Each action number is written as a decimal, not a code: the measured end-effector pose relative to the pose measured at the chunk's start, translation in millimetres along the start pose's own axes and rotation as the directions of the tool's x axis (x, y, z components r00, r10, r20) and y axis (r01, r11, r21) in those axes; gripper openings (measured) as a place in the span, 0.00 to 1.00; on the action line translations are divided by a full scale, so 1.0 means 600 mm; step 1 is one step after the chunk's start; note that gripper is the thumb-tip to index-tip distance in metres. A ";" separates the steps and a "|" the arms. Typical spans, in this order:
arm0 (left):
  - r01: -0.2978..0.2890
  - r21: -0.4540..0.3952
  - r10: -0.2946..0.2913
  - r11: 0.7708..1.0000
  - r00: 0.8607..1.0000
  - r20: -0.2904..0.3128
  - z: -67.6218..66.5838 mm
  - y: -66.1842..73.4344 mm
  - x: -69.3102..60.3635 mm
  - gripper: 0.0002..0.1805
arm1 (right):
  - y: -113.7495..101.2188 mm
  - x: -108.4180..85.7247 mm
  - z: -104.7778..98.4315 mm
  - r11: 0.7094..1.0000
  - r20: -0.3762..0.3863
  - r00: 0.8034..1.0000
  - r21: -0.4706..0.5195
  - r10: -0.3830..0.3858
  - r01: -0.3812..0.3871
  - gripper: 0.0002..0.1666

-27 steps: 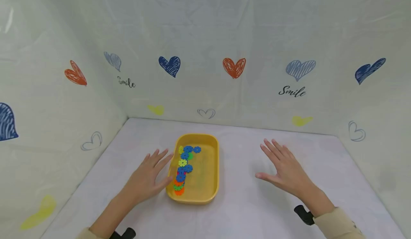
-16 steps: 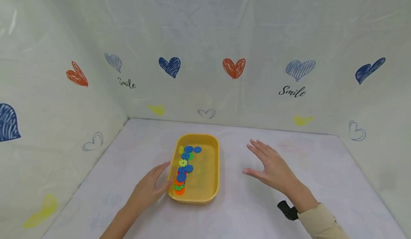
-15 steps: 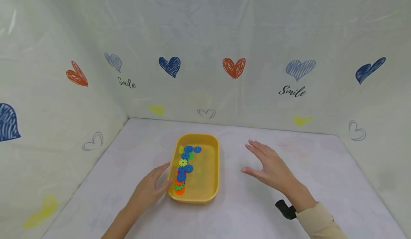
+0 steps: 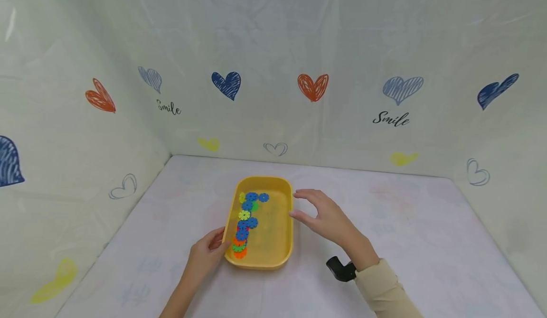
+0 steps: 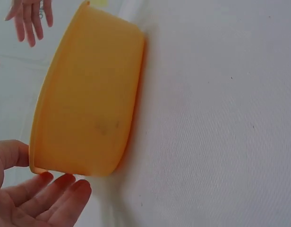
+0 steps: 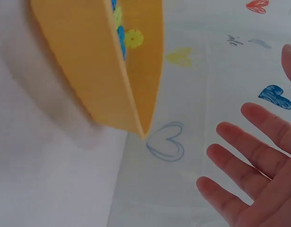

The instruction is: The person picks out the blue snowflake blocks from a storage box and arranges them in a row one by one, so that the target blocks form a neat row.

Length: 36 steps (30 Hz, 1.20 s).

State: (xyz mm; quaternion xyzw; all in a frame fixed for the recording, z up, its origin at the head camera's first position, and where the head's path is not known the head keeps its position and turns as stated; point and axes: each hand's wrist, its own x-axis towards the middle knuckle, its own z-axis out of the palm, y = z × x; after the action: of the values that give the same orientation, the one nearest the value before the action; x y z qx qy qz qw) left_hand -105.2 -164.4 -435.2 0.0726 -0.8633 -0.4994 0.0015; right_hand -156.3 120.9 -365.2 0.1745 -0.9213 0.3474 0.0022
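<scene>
Two sets of fingers flanked the yellow tray, which sat on the white bench with its long axis running near to far. My left fingers were the closer: they pinched the left rim toward its near end, thumb at the edge, the others against the outer wall. My right fingers were spread, thumb apart, just beside the right rim toward its far half; the right wrist view showed a gap there. Flower-shaped pieces lay inside along the left wall. Half a second earlier my right fingers had been well apart from the tray, and my left less bent; the tray had hardly shifted.
</scene>
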 end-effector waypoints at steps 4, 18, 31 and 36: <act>0.048 -0.037 -0.049 0.998 0.999 -0.022 0.002 -0.001 -0.001 0.22 | -0.019 0.019 0.019 0.996 0.054 0.999 0.094 -0.003 -0.002 0.27; 0.175 -0.158 -0.179 0.972 0.984 -0.012 -0.008 -0.004 -0.022 0.23 | -0.061 0.086 0.092 0.922 0.318 0.932 0.385 -0.173 0.040 0.21; 0.222 -0.189 -0.225 0.957 0.974 0.003 -0.022 -0.012 -0.039 0.24 | -0.069 0.120 0.185 0.894 0.529 0.831 0.439 -0.171 -0.096 0.15; 0.233 -0.185 -0.239 0.955 0.971 -0.011 -0.025 -0.014 -0.044 0.24 | -0.076 0.121 0.205 0.914 0.574 0.814 0.373 -0.093 -0.159 0.13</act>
State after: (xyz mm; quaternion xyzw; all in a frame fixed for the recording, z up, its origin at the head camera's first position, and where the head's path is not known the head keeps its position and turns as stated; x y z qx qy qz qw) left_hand -76.8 -178.4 -433.0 0.1830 -0.7990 -0.5716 -0.0373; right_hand -195.2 -13.1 -420.2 0.2523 -0.7886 0.4599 -0.3208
